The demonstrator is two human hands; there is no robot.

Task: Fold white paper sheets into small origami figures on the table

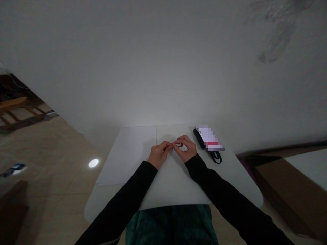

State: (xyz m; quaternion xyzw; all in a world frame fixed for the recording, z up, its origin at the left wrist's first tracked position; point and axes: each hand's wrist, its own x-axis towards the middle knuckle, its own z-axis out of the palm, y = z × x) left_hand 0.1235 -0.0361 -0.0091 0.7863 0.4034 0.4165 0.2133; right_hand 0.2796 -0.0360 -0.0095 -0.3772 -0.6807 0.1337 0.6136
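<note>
My left hand (160, 153) and my right hand (185, 148) meet at the fingertips over the middle of a white table (176, 190). Both are closed in a pinch, thumbs against forefingers. Something small sits where the fingertips come together, but the fingers cover most of it and I cannot make out what it is. A large sheet of white paper (127, 149) lies flat on the table's left side, partly under my left forearm.
Right of my hands lies a dark case (198, 137) with a strap loop (216, 157), a blurred-out item over it. A grey wall (163, 68) rises behind the table. A cardboard box (291, 177) stands at right; a wooden stool (15, 103) is far left.
</note>
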